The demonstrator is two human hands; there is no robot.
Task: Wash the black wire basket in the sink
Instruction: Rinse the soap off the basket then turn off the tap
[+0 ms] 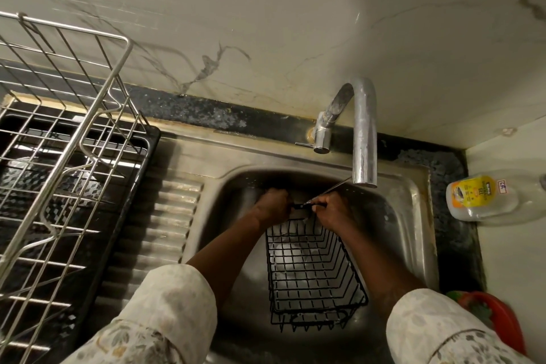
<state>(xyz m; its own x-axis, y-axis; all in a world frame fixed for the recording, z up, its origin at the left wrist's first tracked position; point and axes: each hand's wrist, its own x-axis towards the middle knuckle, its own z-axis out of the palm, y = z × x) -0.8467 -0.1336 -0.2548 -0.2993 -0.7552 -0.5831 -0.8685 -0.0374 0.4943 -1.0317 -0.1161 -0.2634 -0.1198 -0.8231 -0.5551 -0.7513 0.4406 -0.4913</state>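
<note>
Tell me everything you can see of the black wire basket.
The black wire basket is rectangular, made of thin dark-coated wire in an open grid, with short prongs along its near end. It lies inside the steel sink, its long side running away from the person. The left hand and right hand hold its far rim.

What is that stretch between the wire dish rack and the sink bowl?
The head view shows a ribbed steel drainboard there, with nothing on it, running from the wire dish rack to the sink bowl.
</note>
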